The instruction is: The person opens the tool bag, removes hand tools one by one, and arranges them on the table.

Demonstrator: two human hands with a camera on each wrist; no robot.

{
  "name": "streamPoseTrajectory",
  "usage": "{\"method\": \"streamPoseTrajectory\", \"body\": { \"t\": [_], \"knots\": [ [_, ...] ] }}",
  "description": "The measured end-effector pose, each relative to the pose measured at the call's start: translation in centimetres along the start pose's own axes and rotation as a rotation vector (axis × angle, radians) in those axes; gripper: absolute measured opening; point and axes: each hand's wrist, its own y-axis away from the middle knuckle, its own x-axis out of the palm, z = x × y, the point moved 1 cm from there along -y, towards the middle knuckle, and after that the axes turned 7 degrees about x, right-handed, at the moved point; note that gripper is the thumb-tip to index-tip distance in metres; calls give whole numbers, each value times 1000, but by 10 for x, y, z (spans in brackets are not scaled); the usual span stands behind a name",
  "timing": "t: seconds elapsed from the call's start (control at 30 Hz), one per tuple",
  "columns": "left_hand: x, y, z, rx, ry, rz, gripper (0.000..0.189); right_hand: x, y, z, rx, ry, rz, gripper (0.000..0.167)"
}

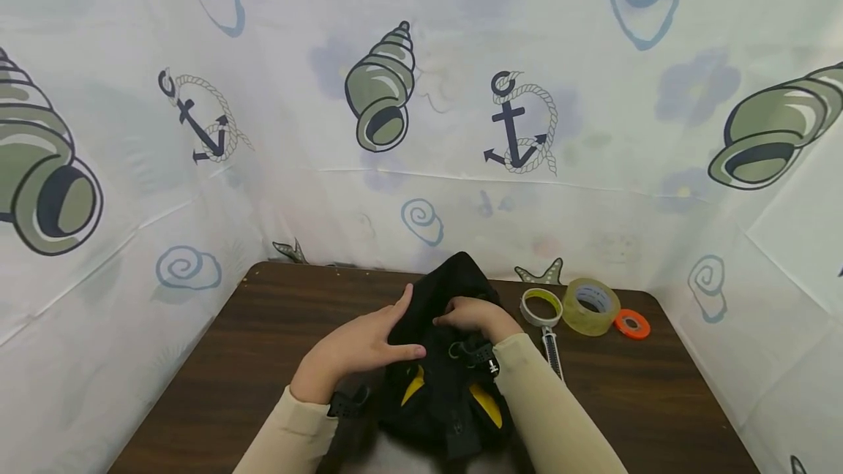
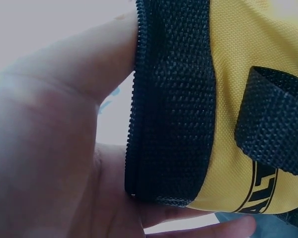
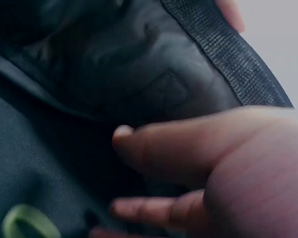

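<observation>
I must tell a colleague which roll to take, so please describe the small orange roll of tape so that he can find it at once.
Look at the dark wooden table, at its far right corner near the shell-printed curtain. Three rolls lie there in a row beside the black and yellow bag; the orange roll is the rightmost. It is the smallest, flattest and the only bright orange one, next to the larger clear tape roll.

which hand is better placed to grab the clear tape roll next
Right, probably. The right hand grips the black and yellow bag on the side nearer the clear tape roll. The left hand rests on the bag's far side and would have to cross over it.
</observation>
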Motion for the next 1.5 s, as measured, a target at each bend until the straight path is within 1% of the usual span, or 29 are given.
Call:
{"method": "streamPoseTrajectory", "body": {
  "t": [0.07, 0.17, 0.23, 0.33, 0.43, 0.6, 0.8, 0.83, 0.93, 1.0, 1.07, 1.5],
  "knots": [
    [-1, -1, -1, 0, -3, -1, 114, 0, 0, 1, -40, -28, -6, 52],
    [-1, -1, -1, 2, -1, -2, 113, -2, 1, 3, -85, -47, -48, 46],
    [-1, -1, -1, 6, 0, -2, 113, -2, 1, 4, -85, -39, -82, 43],
    [0, -1, -1, 8, -1, -3, 112, -2, 1, 4, -62, 17, -130, 39],
    [1, -1, 0, 7, -7, -4, 112, -1, 1, 2, -47, 36, -146, 38],
    [1, -1, 1, 3, -13, -3, 111, 4, -1, -2, -54, 44, -147, 36],
    [1, 0, 1, 6, -9, -10, 110, 11, -6, -4, -106, 131, -153, 39],
    [1, 0, 1, 6, -8, -9, 110, 12, -7, -4, -111, 147, -148, 40],
    [1, 0, 1, 6, -7, -6, 110, 16, -8, -4, -100, 179, -128, 52],
    [0, 0, 1, 6, -8, -3, 111, 19, -9, -5, -89, 186, -122, 59],
    [0, 0, 1, 7, -6, -4, 111, 21, -10, -4, -86, 184, -123, 61],
    [1, 0, 2, 8, -6, -13, 113, 31, -16, -6, -144, 241, -180, 40]
  ]
}}
